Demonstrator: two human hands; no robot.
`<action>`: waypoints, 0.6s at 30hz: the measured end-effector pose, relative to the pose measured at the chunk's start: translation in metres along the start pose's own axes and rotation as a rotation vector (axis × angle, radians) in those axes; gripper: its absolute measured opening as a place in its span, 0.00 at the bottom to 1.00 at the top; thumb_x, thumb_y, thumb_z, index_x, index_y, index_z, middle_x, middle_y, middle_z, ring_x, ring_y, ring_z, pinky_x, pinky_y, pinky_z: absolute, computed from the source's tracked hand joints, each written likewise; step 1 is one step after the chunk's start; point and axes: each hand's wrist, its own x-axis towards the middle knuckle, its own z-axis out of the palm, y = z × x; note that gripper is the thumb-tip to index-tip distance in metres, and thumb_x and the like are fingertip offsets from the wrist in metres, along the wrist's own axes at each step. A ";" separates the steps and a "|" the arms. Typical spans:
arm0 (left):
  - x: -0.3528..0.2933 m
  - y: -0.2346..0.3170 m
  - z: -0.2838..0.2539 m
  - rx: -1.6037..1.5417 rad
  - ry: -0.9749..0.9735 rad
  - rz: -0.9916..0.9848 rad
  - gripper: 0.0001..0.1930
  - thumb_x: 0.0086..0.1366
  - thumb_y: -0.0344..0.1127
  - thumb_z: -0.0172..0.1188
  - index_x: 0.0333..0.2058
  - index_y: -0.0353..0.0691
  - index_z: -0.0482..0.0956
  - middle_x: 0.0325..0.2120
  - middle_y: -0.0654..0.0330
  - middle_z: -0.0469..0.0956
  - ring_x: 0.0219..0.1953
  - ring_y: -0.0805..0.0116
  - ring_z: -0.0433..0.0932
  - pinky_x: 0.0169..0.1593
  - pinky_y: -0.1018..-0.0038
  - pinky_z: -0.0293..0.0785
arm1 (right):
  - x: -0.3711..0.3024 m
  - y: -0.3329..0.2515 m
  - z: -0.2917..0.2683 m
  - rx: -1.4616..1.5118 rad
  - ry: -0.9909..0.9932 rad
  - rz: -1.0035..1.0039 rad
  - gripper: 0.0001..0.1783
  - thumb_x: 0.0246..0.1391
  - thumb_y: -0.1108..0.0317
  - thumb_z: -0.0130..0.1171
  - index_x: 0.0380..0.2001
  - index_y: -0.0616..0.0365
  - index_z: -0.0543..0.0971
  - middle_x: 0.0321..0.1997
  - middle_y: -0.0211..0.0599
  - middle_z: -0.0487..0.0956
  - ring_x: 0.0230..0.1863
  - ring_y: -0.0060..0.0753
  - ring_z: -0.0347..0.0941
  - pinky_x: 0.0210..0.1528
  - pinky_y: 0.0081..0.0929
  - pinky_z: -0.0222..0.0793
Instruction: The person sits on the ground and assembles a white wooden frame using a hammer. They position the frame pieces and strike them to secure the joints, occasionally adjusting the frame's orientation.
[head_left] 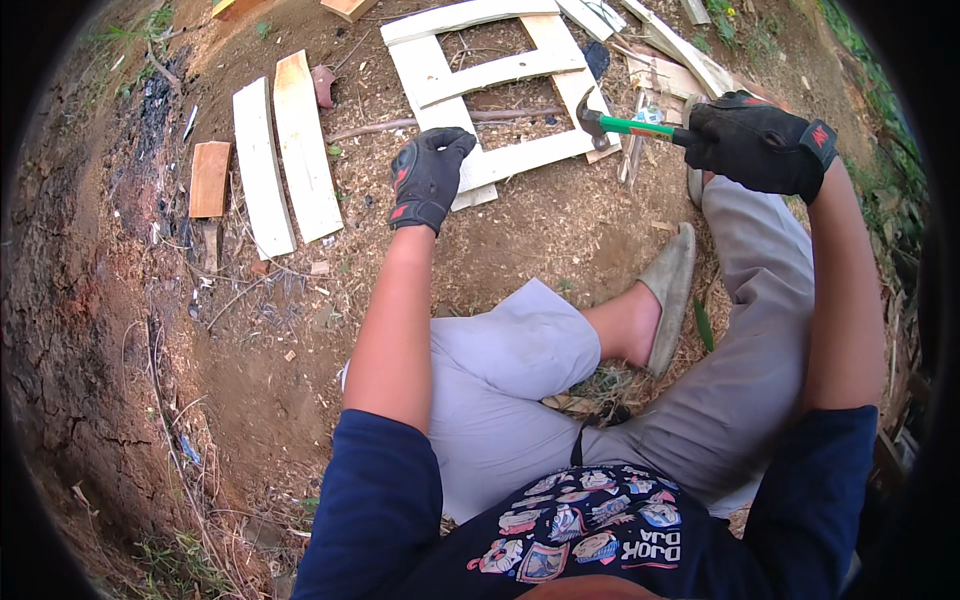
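— Hammer (pixel 622 124) first: where is it?

— Up in my right hand (pixel 762 143), raised on the far right. My gloved fingers (pixel 722 138) are closed round its green handle, and the steel head points left, over the right corner of the pale wooden frame (pixel 497 72) that lies on the bare dirt ground (pixel 520 235).

— And your other hand?

— My left hand (pixel 427 178) is spread open, fingers loose, with its fingertips resting on the near-left corner of that frame. It grips nothing. The two hands are well apart, with the frame's near rail between them.

— How much room is there round the frame?

— To the left of it lie two loose pale planks (pixel 285 155) side by side, and beyond them a short brown board (pixel 210 178). Between planks and frame there is a strip of open dirt. Near me, the ground runs free up to my grey trouser legs (pixel 520 360) and my shoe (pixel 670 295). To the far right, scrap boards (pixel 670 55) crowd close against the frame.

— Anything you cannot make out?

— The frame's far edge is cut off at the top of the view. My glove hides the end of the hammer handle, and I cannot tell whether a nail stands under the head.
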 end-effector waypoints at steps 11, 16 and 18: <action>0.000 -0.042 0.033 0.292 -0.012 0.178 0.13 0.67 0.44 0.68 0.41 0.44 0.93 0.43 0.55 0.89 0.50 0.53 0.85 0.58 0.59 0.78 | -0.011 0.029 0.026 0.039 0.320 -0.227 0.17 0.66 0.53 0.63 0.39 0.58 0.81 0.33 0.46 0.78 0.40 0.51 0.77 0.47 0.47 0.75; 0.002 -0.048 0.033 0.245 -0.002 0.163 0.14 0.69 0.44 0.66 0.46 0.43 0.92 0.47 0.57 0.90 0.50 0.58 0.88 0.57 0.64 0.79 | -0.014 0.037 0.036 -0.006 0.385 -0.267 0.16 0.66 0.53 0.63 0.39 0.56 0.81 0.33 0.45 0.78 0.38 0.52 0.77 0.46 0.46 0.74; 0.001 -0.046 0.034 0.189 0.012 0.097 0.14 0.69 0.43 0.67 0.46 0.43 0.92 0.46 0.56 0.91 0.49 0.59 0.88 0.57 0.65 0.79 | -0.014 0.037 0.037 -0.006 0.379 -0.246 0.17 0.66 0.52 0.62 0.39 0.56 0.80 0.33 0.45 0.78 0.37 0.52 0.76 0.47 0.47 0.74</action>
